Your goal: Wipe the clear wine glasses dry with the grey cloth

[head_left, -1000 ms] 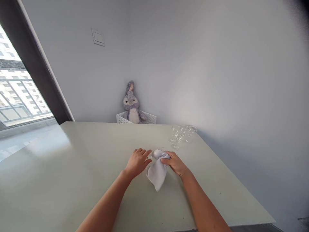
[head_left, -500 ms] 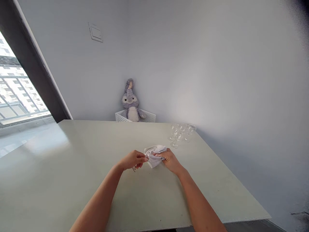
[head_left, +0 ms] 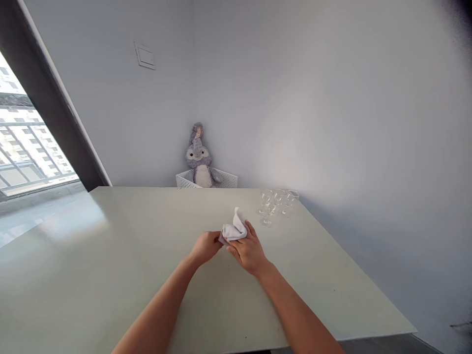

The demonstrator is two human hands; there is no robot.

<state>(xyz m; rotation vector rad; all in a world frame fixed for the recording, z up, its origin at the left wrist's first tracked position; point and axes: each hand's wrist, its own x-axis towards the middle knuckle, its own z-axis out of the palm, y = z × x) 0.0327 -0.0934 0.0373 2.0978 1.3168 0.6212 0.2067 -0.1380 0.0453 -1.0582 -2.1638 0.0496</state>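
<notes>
Over the table, my right hand grips a folded white cloth from the right, its fingers pressed around it and one corner sticking up. On the other side, my left hand is closed, its fingertips meeting the cloth's left edge. It holds a stemmed glass, mostly hidden by the fingers and cloth; a curved clear edge below this hand showed a moment ago. Several clear stemmed glasses stand in a group beyond my right hand, near the back right of the table.
A pale table spans the view, its right edge running along a wall. Behind its far edge, a grey plush rabbit sits in a white perforated basket. A window is at the left.
My right hand has turned over, back upward, bringing the cloth left against my left fingers and bunching it into an upright fold. My left wrist has rotated, hiding the glass edge.
</notes>
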